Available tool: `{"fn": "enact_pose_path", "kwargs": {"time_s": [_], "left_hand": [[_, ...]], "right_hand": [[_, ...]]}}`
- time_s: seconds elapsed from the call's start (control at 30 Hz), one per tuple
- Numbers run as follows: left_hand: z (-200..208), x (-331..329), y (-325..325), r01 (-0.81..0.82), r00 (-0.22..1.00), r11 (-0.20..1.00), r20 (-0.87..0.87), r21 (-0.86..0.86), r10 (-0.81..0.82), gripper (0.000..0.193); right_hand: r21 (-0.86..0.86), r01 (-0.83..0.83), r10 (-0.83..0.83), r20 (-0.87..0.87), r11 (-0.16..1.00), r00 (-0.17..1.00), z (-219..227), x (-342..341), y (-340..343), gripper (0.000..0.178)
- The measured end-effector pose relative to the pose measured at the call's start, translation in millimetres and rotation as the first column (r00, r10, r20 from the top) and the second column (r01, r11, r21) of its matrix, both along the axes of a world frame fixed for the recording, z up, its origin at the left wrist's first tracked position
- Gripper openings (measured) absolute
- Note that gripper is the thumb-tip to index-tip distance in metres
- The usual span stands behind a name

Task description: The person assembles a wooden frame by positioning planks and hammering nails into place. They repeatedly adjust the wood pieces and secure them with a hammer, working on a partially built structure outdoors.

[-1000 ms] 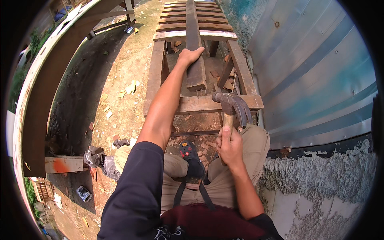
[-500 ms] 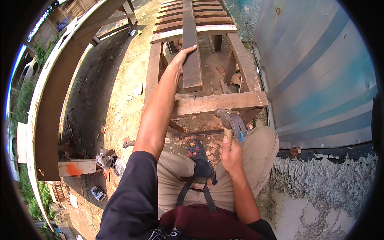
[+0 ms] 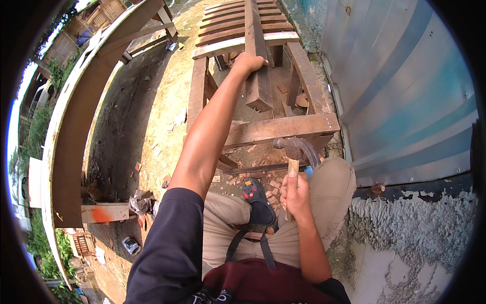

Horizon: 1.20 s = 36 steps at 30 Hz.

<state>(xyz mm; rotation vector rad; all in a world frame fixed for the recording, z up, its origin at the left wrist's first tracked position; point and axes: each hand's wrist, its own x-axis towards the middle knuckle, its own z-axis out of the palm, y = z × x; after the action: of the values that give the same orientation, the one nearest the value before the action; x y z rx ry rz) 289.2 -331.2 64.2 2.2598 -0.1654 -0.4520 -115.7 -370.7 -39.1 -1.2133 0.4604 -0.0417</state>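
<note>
My left hand (image 3: 250, 63) is wrapped round a long dark wooden beam (image 3: 259, 90) near its close end. The beam runs away from me over the wooden frame's pale crosspiece (image 3: 215, 49) and its slats. Its near end, with the end grain showing, hangs just beyond the front rail (image 3: 283, 130). In my right hand (image 3: 295, 195) is a claw hammer (image 3: 293, 149), held upright by its wooden handle above my right leg. The hammer head is close to the front rail, on my side of it.
Corrugated metal sheeting (image 3: 400, 101) stands close on the right, above a rough grey wall (image 3: 405, 228). A long wooden bench-like structure (image 3: 71, 131) is on the left. Wood chips (image 3: 276, 186) litter the ground round my dark clog (image 3: 259, 202); a crushed can (image 3: 131, 245) lies left.
The beam's near end has shifted right and turned, so its end face shows. My left hand has moved right with it and closed further round it. The hammer stays near the same place.
</note>
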Motion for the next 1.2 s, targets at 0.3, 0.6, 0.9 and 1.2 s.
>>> {"fn": "enact_pose_path", "kwargs": {"time_s": [0.3,0.6,0.9,1.2], "left_hand": [[-18.2,-18.1,33.4,-0.223,0.926,0.779,-0.378,-0.586,-0.019,0.049],[15.3,-83.1,68.8,-0.065,0.997,0.979,-0.055,-0.193,0.055,0.058],[-4.3,-109.4,62.9,-0.063,0.993,0.997,0.107,0.053,0.057,0.108],[-35.6,-103.7,93.7,-0.117,0.953,0.818,-0.294,-0.563,-0.066,0.054]], "right_hand": [[0.145,0.07,-0.016,-0.342,0.987,0.94,-17.5,13.2,5.7,0.049],[0.15,0.094,-0.035,-0.359,0.984,0.933,-6.9,13.9,2.7,0.048],[0.162,0.076,-0.023,-0.304,0.984,0.952,-7.5,8.8,13.5,0.053],[-0.216,0.103,-0.108,-0.013,0.971,0.994,-14.9,-1.6,19.8,0.048]]}}
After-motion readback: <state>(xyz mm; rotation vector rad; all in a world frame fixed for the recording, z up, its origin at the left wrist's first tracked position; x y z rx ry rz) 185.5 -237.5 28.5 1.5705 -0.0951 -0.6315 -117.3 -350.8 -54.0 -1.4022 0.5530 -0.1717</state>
